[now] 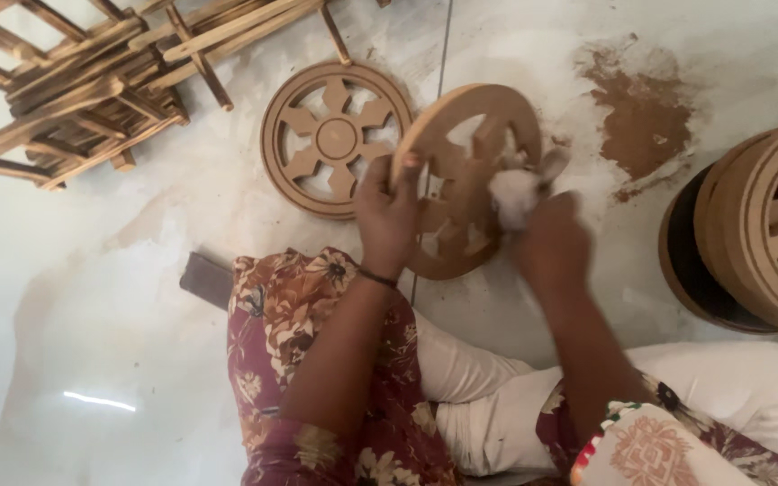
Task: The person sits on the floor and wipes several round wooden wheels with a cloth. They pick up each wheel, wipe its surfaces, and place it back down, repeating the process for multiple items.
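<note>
Upright, the wooden wheel (461, 180) sits pinched in left hand (387, 216) fingers, right hand (547, 247) fingers clutching white cloth (513, 193).

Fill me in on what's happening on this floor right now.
A person sits on the floor. The left hand grips the rim of a round wooden wheel, holding it tilted on edge, while the right hand presses a white cloth wad against its spokes. Another wheel lies flat nearby, more are stacked at right, and wooden sticks are piled behind.
</note>
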A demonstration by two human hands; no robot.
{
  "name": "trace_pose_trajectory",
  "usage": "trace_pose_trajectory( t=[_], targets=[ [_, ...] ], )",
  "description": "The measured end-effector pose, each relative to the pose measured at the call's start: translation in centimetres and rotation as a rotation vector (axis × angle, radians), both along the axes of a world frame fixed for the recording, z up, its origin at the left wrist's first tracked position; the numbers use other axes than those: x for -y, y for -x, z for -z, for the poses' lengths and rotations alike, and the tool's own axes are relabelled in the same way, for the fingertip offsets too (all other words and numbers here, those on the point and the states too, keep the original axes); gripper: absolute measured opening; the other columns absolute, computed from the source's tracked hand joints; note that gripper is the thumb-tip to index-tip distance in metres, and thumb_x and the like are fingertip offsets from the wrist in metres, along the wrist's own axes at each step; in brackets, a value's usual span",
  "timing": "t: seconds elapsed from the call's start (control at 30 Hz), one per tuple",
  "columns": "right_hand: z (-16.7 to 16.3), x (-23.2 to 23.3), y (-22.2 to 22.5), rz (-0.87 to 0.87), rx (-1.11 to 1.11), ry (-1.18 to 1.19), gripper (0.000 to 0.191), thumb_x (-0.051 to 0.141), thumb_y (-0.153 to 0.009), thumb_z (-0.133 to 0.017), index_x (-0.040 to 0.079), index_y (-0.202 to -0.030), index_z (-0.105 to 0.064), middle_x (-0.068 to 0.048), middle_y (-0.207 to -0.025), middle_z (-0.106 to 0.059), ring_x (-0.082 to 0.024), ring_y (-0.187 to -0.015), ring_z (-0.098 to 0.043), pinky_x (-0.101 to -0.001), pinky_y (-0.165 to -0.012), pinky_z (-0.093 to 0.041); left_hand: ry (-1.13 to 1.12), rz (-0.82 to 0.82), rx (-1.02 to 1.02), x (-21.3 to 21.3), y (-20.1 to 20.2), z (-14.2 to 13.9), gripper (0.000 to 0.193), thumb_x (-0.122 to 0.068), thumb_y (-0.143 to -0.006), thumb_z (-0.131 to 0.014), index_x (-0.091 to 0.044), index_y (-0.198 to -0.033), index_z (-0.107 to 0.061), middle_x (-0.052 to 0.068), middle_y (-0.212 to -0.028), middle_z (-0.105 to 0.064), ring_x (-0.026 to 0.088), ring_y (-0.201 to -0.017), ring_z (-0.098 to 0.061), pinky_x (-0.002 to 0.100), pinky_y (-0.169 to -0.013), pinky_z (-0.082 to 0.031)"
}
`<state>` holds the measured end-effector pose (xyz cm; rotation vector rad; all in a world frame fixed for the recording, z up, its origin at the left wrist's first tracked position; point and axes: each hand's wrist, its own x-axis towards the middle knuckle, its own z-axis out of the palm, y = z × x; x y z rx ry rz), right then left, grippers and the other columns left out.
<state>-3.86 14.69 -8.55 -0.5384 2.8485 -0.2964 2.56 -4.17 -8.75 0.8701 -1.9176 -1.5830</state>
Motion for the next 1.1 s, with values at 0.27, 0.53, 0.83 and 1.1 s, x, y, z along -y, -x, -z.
trace_pose_trajectory(
  t=[0.27, 0.53, 0.83, 1.1],
  targets=[
    [-0.2, 2.3, -4.8, -0.404, -0.082, 0.748, 0.04, 0.014, -0.079, -0.077, 0.006, -0.117, -0.07, -0.023, -0.115, -0.065, -0.042, -0.101, -0.067, -0.0449, -0.082, -0.056, 0.027, 0.078, -0.269, -0.4, 0.0, -1.4, 0.032, -0.027, -0.104, -0.068, 0.004, -0.112, -0.063, 0.008, -0.083, -0.068, 0.012, -0.075, -0.061, 0.032, -0.063, -0.051],
    [-2.7, -2.5, 5.2, 0.158, -0.567, 0.663, 0.043, 0.014, -0.08, -0.077, 0.007, -0.122, -0.069, -0.024, -0.119, -0.061, -0.041, -0.105, -0.065, -0.0447, -0.085, -0.055, 0.274, 0.378, 0.04, -2.5, -1.1, -3.3, 0.034, -0.032, -0.094, -0.076, 0.0, -0.09, -0.064, 0.013, -0.071, -0.062, 0.022, -0.061, -0.061, 0.035, -0.058, -0.05],
    [-2.5, 2.0, -2.8, -0.402, -0.449, 0.598, 0.049, 0.009, -0.08, -0.073, 0.007, -0.129, -0.067, -0.024, -0.124, -0.059, -0.04, -0.11, -0.063, -0.0454, -0.089, -0.054, 0.488, 0.387, -0.309, -1.3, -1.2, -2.2, 0.036, -0.019, -0.082, -0.076, -0.003, -0.112, -0.064, 0.017, -0.095, -0.072, 0.031, -0.084, -0.072, 0.038, -0.073, -0.057],
    [-1.1, -1.6, 5.0, 0.204, -0.389, 0.577, 0.054, 0.005, -0.081, -0.07, 0.006, -0.135, -0.065, -0.024, -0.129, -0.056, -0.04, -0.115, -0.061, -0.0459, -0.093, -0.054, 0.289, 0.277, 0.011, -2.6, -1.1, -2.7, 0.022, -0.01, -0.083, -0.073, -0.004, -0.104, -0.068, 0.013, -0.077, -0.071, 0.024, -0.068, -0.07, 0.033, -0.06, -0.054]
  ],
)
